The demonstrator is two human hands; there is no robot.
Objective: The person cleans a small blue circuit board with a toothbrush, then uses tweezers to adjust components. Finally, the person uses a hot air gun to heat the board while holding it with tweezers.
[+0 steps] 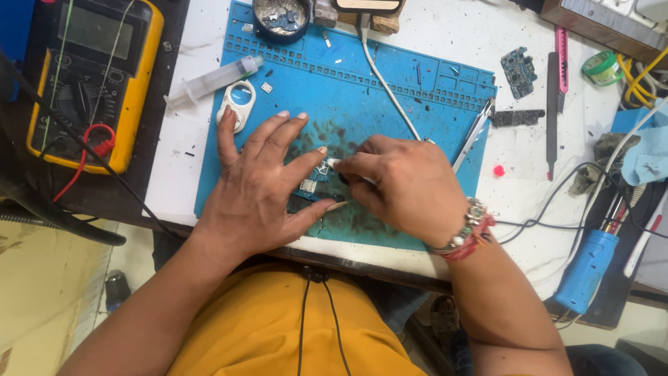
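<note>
From the head camera, looking straight down: the left hand [261, 184] lies flat on the blue mat [362, 90], fingers spread wide, the index finger and thumb reaching right to pin down a small circuit board [313, 182]. That board sits near the front edge of the mat, at its middle, tucked between the left thumb and index finger and just under the right fingertips. The right hand [400, 184] comes in from the right, fingers pressed together and pinching a small white-tipped tool [334, 163] whose tip touches the board's upper edge; how much of the tool is in the grip is hidden by the knuckles. A beaded bracelet [470, 233] circles the right wrist.

Round about: a white ring-shaped piece [239, 103] and a syringe [212, 82] at the mat's far left corner, tweezers [474, 132] along its right edge, a white cable [390, 90] running across it. A yellow meter [94, 76] stands at the worktop's left edge, a blue soldering iron handle [586, 268] at the front right corner.
</note>
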